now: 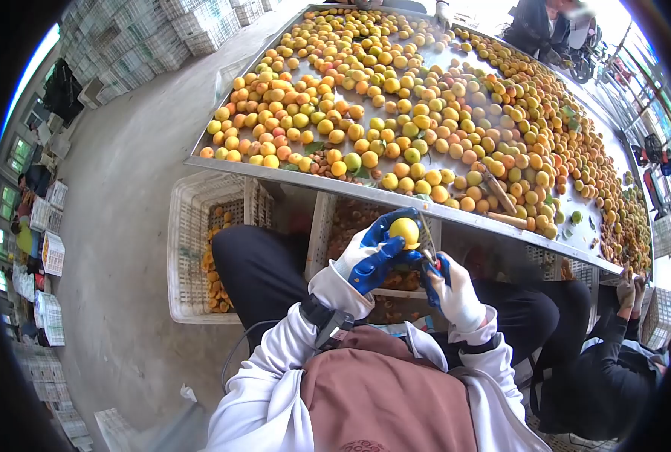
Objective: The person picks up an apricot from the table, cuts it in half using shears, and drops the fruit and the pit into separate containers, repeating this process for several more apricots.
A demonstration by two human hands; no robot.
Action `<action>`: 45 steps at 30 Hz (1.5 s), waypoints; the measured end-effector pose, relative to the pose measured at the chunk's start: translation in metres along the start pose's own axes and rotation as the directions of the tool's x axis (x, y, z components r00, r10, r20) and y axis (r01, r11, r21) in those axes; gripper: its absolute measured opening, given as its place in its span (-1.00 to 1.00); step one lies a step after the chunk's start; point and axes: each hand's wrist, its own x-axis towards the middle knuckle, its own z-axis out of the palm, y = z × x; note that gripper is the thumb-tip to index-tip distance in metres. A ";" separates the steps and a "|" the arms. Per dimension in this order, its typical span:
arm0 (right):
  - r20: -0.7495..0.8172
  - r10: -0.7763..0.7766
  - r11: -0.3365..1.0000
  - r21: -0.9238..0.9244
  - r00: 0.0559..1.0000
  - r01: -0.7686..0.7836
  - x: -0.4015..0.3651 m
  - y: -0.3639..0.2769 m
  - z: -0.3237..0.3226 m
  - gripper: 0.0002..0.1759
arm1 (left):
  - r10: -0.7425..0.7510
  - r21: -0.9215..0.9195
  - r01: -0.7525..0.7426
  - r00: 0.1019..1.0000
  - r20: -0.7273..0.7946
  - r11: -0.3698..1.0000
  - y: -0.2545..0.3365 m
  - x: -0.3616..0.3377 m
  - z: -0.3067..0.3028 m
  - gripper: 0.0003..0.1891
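My left hand [373, 256], in a blue-coated white glove, is closed around a yellow apricot [404, 232] just off the near edge of the fruit table. Gloved the same way, my right hand [454, 292] grips a hand tool with a slim metal end [427, 233] and a red-and-dark handle. The metal end points up beside the apricot's right side; the tool's exact kind is hard to make out. Beyond both hands, many yellow and orange apricots [418, 172] cover the metal-rimmed table [313, 183].
Under the table, a white crate [188, 301] at the left holds orange fruit pieces, and another crate [319, 237] stands between my knees. Two wooden-looking handles [501, 192] lie among the apricots. A person in dark clothes [599, 384] sits at my right; others stand across the table.
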 end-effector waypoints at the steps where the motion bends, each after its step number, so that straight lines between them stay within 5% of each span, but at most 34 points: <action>1: 0.021 0.025 0.999 0.021 0.999 -0.025 -0.002 0.005 0.003 -0.94 | 0.002 0.000 -0.002 1.000 -0.005 1.000 0.004 -0.002 0.003 -0.42; 3: -0.017 -0.001 1.000 -0.001 1.000 0.001 -0.004 -0.006 0.006 -0.95 | -0.031 0.177 0.026 0.999 0.025 0.984 0.010 -0.004 0.008 -0.40; 7: 0.026 -0.020 0.996 -0.091 0.999 0.022 -0.005 0.004 0.002 -0.95 | -0.076 0.253 0.077 0.997 -0.014 0.964 0.018 -0.006 0.015 -0.40; 20: -0.021 -0.169 0.965 -0.207 0.985 0.161 -0.018 0.015 -0.002 -0.91 | -0.146 0.305 0.150 0.989 -0.035 0.941 0.012 -0.004 0.021 -0.46; 29: -0.153 -0.166 0.952 -0.285 0.974 0.117 -0.028 0.015 0.012 -0.91 | 0.000 0.412 -0.017 0.999 0.043 0.911 0.002 0.001 0.022 -0.13; 31: -0.173 -0.180 0.947 -0.297 0.968 0.123 -0.030 0.016 0.013 -0.90 | 0.181 0.584 -0.209 0.978 0.107 0.785 -0.002 0.000 0.021 -0.04; 32: -0.176 -0.164 0.952 -0.286 0.971 0.109 -0.031 0.017 0.014 -0.91 | 0.182 0.584 -0.211 0.977 0.109 0.784 0.000 -0.001 0.026 -0.04; 34: -0.182 -0.149 0.956 -0.277 0.972 0.094 -0.032 0.018 0.012 -0.91 | 0.180 0.801 -0.181 0.979 0.092 0.571 0.008 -0.007 0.038 0.00; 38: -0.095 -0.115 0.962 -0.258 0.989 0.087 -0.033 0.012 0.005 -0.91 | 0.178 0.870 -0.204 0.975 0.136 0.449 0.012 -0.010 0.044 0.01; 40: -0.070 -0.062 0.972 -0.229 0.996 0.045 -0.033 0.011 0.005 -0.89 | 0.245 0.921 -0.305 0.938 0.246 0.244 0.011 -0.010 0.044 0.03; 41: -0.110 -0.113 0.979 -0.181 0.987 0.092 -0.032 0.016 0.008 -0.91 | 0.250 0.920 -0.308 0.936 0.248 0.242 0.006 -0.008 0.041 0.03; 43: -0.153 -0.166 0.980 -0.136 0.974 0.146 -0.031 0.026 0.013 -0.91 | 0.232 0.560 -0.262 0.964 0.127 0.786 -0.009 -0.003 0.036 0.06; 45: -0.193 -0.185 0.983 -0.046 0.964 0.179 -0.032 0.037 0.017 -0.84 | 0.215 0.415 -0.238 0.971 0.102 0.878 -0.012 -0.003 0.039 -0.06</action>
